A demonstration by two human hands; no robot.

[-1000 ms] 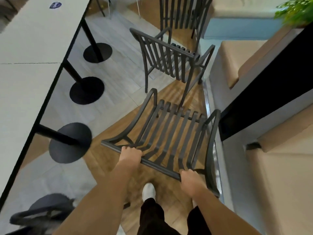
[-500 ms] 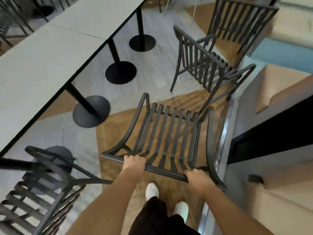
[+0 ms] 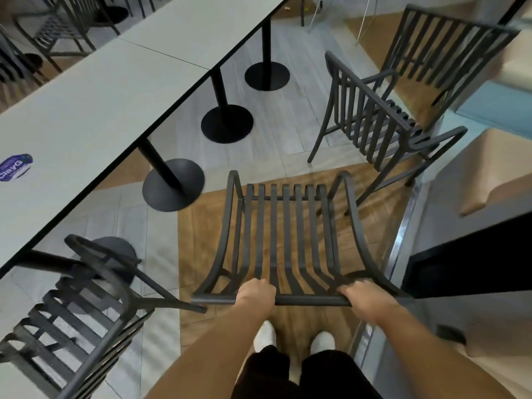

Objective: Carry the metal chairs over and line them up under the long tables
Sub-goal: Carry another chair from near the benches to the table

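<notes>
A dark slatted metal chair point(image 3: 288, 231) stands right in front of me, its back toward me. My left hand point(image 3: 256, 292) and my right hand point(image 3: 365, 298) both grip the top rail of its backrest. The long pale tables point(image 3: 95, 110) run along the left, on black posts with round bases point(image 3: 172, 184). Another metal chair point(image 3: 86, 306) sits at the lower left, pushed partly under the table edge. Two more metal chairs point(image 3: 374, 122) stand ahead to the right, the farther chair point(image 3: 443, 44) by the bench.
Tan upholstered benches point(image 3: 495, 168) and a black panel point(image 3: 472, 260) line the right side, with a metal floor strip point(image 3: 403, 226) beside them. More chairs point(image 3: 57, 27) stand beyond the tables at the upper left. A purple sticker point(image 3: 14, 167) lies on the tabletop.
The view has swung left and the held chair has turned to face straight ahead. The chair at the lower left has come into view, along with more of the tables.
</notes>
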